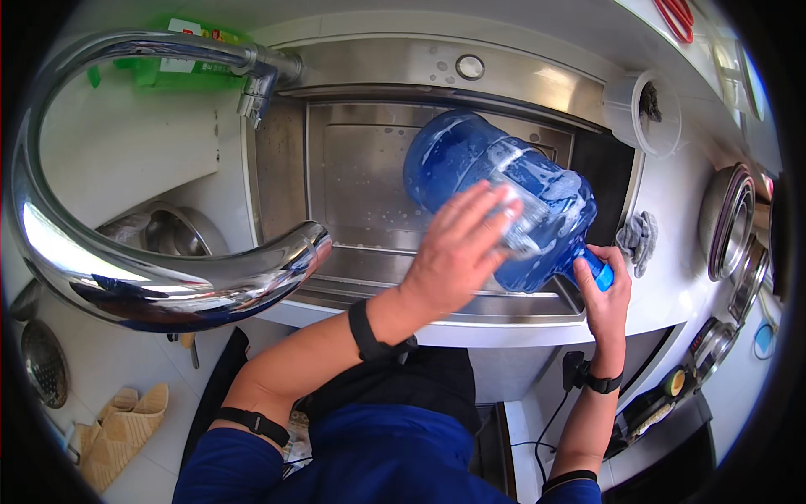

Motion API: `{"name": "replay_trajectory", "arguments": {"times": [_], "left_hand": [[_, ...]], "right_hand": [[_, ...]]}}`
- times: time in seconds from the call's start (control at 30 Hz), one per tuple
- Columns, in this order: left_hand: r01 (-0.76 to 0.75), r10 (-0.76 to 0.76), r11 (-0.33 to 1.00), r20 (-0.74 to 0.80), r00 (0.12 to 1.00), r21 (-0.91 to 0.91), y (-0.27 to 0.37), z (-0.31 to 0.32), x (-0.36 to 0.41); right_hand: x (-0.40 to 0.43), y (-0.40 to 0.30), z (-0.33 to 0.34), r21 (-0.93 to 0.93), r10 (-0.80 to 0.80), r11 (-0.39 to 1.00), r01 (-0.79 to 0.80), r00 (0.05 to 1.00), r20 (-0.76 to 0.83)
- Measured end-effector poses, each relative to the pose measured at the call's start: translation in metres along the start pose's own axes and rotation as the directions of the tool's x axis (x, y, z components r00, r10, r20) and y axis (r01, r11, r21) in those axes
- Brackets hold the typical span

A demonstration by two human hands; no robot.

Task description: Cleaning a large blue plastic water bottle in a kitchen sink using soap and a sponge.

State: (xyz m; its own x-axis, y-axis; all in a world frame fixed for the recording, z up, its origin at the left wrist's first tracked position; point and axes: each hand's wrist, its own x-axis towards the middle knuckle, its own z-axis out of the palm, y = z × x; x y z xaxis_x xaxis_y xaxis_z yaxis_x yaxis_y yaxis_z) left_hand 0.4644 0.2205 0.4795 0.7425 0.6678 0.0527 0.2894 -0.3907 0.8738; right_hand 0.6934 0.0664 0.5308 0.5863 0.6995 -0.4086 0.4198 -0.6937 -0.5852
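Observation:
A large blue plastic water-cooler bottle (441, 154) lies tilted across the stainless steel sink (365, 170), its base up and left and its neck down and right. White suds streak its side. My right hand (607, 293) grips the neck by the bright blue cap (604, 277). Against the bottle's side, my left hand (453, 252) presses a pale, wet cloth or scrubber (526, 217) with its fingers; motion blur hides exactly which it is.
A chrome gooseneck faucet (157, 290) arches over the left side. A clear plastic tub (661, 126) with a dark scourer stands at the back right, above a crumpled grey cloth (639, 239). Steel bowls (730, 220) line the right counter; a steel pot (182, 230) is left.

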Motion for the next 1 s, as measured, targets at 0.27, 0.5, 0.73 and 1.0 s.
{"name": "replay_trajectory", "arguments": {"times": [0.27,0.5,0.73,1.0], "left_hand": [[-0.073,0.062,0.961,0.052,0.997,0.266,-0.044,-0.008,0.005],[0.297,-0.283,0.95,-0.131,0.95,0.099,-0.079,-0.011,0.013],[0.013,-0.012,1.0,0.086,0.996,-0.007,0.002,-0.003,0.005],[0.18,-0.181,0.981,0.003,0.984,0.068,-0.075,-0.022,0.024]], "right_hand": [[0.007,0.016,-0.004,0.062,0.072,0.996,-0.071,0.997,-0.018],[0.009,0.008,-0.001,0.081,0.081,0.994,-0.079,0.997,-0.018],[0.006,0.009,-0.005,0.079,0.107,0.99,-0.114,0.991,0.083],[-0.003,0.003,0.004,0.083,0.075,0.993,-0.08,0.995,0.068]]}}
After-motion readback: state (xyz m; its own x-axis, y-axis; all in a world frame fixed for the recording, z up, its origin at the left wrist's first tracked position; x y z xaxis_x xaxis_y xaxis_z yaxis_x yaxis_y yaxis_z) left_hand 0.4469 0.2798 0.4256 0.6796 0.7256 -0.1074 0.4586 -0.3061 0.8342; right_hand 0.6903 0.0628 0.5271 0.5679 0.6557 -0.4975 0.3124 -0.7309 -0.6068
